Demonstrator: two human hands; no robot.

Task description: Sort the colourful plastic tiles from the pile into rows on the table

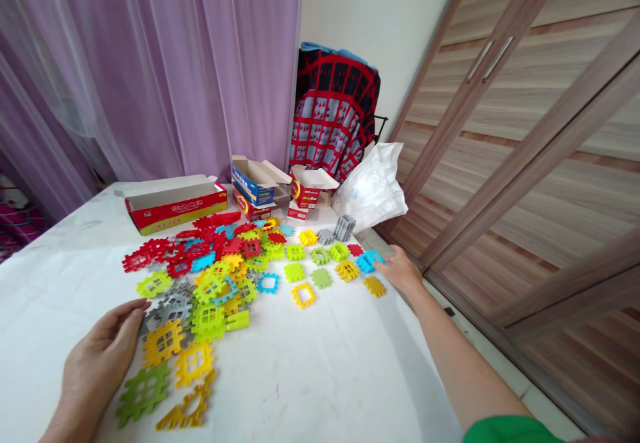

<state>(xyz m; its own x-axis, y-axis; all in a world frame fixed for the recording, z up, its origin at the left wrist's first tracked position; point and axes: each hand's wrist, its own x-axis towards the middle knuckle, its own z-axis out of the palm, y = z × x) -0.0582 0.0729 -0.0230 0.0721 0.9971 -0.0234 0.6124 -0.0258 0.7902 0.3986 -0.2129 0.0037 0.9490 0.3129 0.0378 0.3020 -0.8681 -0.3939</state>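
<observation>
A heap of flat plastic interlocking tiles (220, 276) in red, yellow, green, blue and grey covers the white table (310, 376). My left hand (103, 360) lies at the near left with fingers stretched out, touching a grey tile (167, 310) and a yellow tile (163, 342). Far out on the right, my right hand (400, 271) reaches the table's edge, its fingertips on a blue tile (369, 260); whether it grips the tile is unclear. A yellow tile (375, 286) lies just in front of that hand.
At the back of the table stand an open red box (173, 204), an open blue box (256, 183), a small red-and-white box (307, 193) and a white plastic bag (373, 186). A chair with a red patterned cloth (333, 120) stands behind. Wooden sliding doors (525, 163) fill the right.
</observation>
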